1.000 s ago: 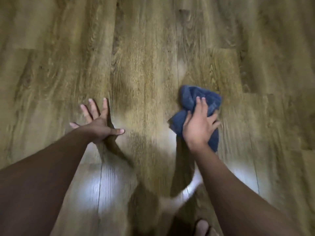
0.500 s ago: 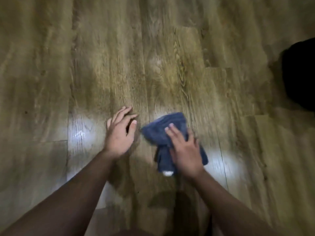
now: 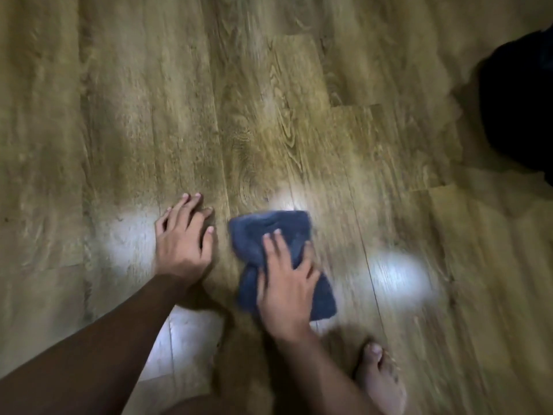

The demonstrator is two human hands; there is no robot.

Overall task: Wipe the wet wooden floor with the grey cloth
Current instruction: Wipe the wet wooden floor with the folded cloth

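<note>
A crumpled blue-grey cloth (image 3: 270, 232) lies on the wooden plank floor (image 3: 269, 121) just below the middle of the head view. My right hand (image 3: 285, 283) lies flat on top of the cloth with straight, spread fingers and presses it against the floor. My left hand (image 3: 184, 241) rests on the bare planks just left of the cloth, fingers spread, holding nothing. Bright glare patches shine on the boards around both hands.
A large black object (image 3: 517, 106) sits on the floor at the right edge. My bare foot (image 3: 381, 381) stands at the bottom right, close behind the cloth. Bare planks stretch away to the left and top.
My right hand has dragged the cloth from the right toward my body and left hand. The view swung right, bringing the black object and my foot into sight.
</note>
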